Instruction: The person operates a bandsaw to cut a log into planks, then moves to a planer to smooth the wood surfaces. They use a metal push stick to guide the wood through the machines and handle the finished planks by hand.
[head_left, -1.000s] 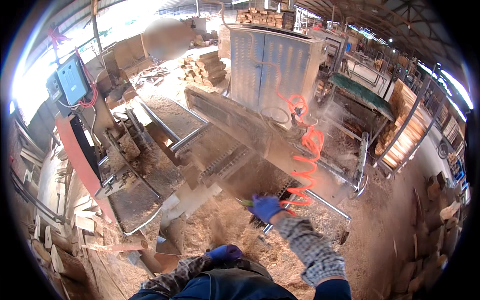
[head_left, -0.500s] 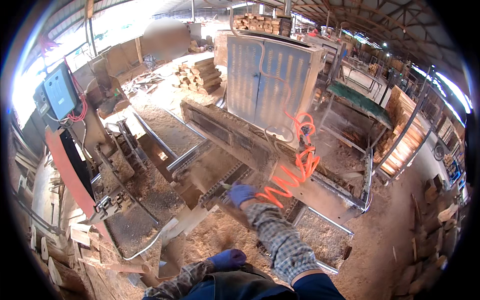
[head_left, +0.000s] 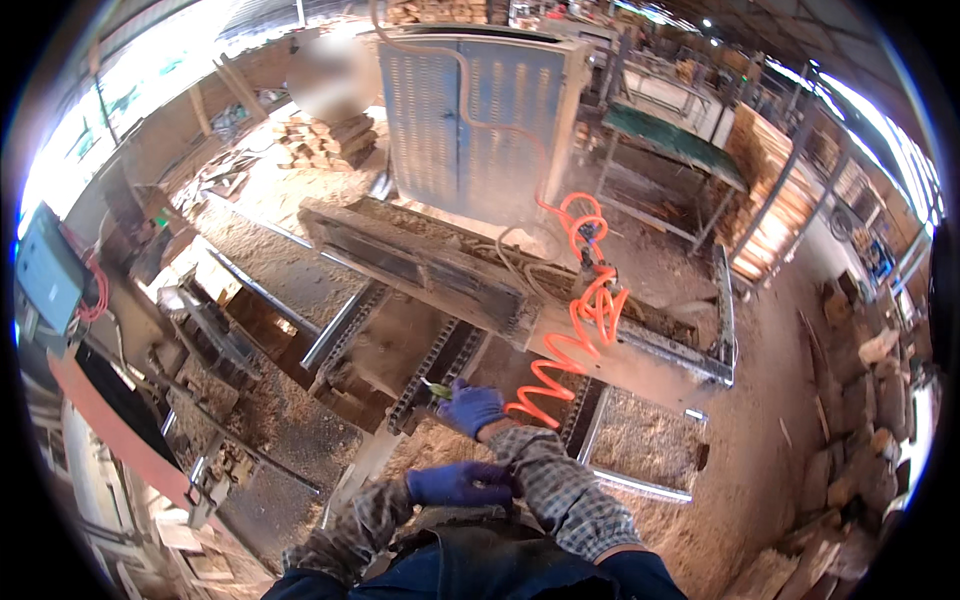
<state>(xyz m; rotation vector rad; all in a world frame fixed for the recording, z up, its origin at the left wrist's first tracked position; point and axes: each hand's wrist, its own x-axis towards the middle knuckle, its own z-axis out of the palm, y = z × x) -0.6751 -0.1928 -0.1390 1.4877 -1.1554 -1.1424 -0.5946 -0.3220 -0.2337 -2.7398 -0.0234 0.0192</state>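
Observation:
My right hand [head_left: 474, 408], in a blue-purple glove, is closed round a green air blow gun [head_left: 437, 389] with a thin pale nozzle pointing left. An orange coiled air hose [head_left: 555, 378] runs up behind this hand. Below the gun lies a dark chain conveyor track [head_left: 432, 372] on the machine bed, dusted with sawdust. My left hand [head_left: 458, 484], gloved the same, lies across my front by the right sleeve, its fingers stretched out and holding nothing visible. Whether it touches the sleeve I cannot tell.
A long sawdust-covered machine beam [head_left: 420, 262] crosses ahead, with a blue louvred cabinet [head_left: 470, 130] behind. A red-edged machine [head_left: 110, 425] and a blue control box [head_left: 50, 268] stand left. A green-topped table [head_left: 672, 140] and stacked boards [head_left: 765, 190] are right. Someone stands at the far left.
My left hand has moved up and forward toward the right forearm, its fingers straightening. My right hand still grips the blow gun, slightly lower in view. The view has swung right.

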